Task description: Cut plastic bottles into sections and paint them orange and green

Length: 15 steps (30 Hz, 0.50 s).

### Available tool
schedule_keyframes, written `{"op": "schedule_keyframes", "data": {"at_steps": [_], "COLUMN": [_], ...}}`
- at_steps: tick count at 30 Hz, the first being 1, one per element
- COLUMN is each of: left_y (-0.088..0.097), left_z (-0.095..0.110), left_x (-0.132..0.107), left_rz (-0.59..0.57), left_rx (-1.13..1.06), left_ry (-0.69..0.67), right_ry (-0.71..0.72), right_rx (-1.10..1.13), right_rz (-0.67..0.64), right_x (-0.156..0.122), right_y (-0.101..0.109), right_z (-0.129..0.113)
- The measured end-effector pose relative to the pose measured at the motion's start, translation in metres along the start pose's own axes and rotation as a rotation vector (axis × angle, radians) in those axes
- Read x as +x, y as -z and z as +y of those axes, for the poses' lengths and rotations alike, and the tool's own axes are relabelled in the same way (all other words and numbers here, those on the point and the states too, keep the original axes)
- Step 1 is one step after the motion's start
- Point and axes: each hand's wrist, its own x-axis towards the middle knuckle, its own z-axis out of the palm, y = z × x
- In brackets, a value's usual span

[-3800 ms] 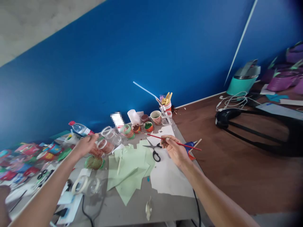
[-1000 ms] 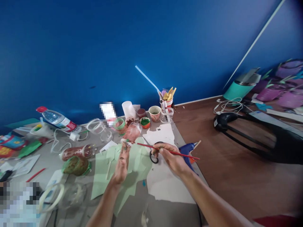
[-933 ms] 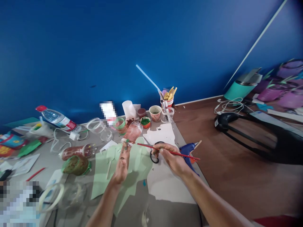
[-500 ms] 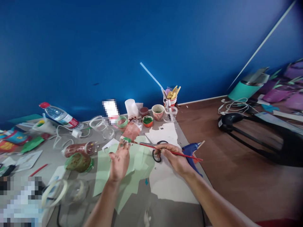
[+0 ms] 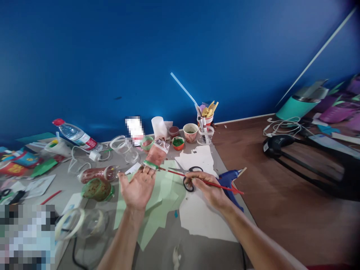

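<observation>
My left hand [image 5: 137, 189] is turned palm up, its fingertips pushed into the green-rimmed mouth of a cut plastic bottle piece [image 5: 156, 153] painted reddish brown, holding it above the table. My right hand [image 5: 206, 186] pinches a thin red paintbrush [image 5: 225, 186]; the brush runs left and its tip meets the green rim of the bottle piece. Under both hands lie pale green paper sheets [image 5: 165, 193] and white paper [image 5: 202, 219].
Black scissors [image 5: 189, 185] and a blue glue gun [image 5: 229, 176] lie beside my right hand. Paint pots [image 5: 178, 143], a tool cup [image 5: 207, 120], a water bottle [image 5: 75, 134], painted bottle parts [image 5: 97, 174] and clear rings crowd the grey table [image 5: 160, 255]. A black frame [image 5: 303, 153] lies on the wooden floor.
My left hand has rolled from edge-on to palm up, turning the bottle piece on its fingertips. The brush stays at the green rim. The view has shifted slightly.
</observation>
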Motion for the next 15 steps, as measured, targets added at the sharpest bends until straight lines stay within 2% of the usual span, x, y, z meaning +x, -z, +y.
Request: {"op": "schedule_keyframes", "data": {"at_steps": [4,9,12,15], "left_y": [0.007,-0.003,-0.004,0.012], "left_z": [0.003,-0.003,-0.014,-0.024], "left_x": [0.002,0.0,-0.002,-0.004], "left_rz": [-0.051,-0.018,-0.061,-0.112], "left_rx": [-0.016,0.036,0.189,0.46], "left_ry": [-0.012,-0.047,-0.144,-0.24], "right_ry": [0.045,0.09,0.069,0.074], "right_rx": [-0.07,-0.112,-0.1,-0.101], "right_rz": [0.022,0.063,0.046,0.034], "right_x": [-0.001,-0.001,-0.002,-0.004], "right_y": [0.002,0.004,0.003,0.001], "right_z": [0.0,0.001,0.001,0.001]}}
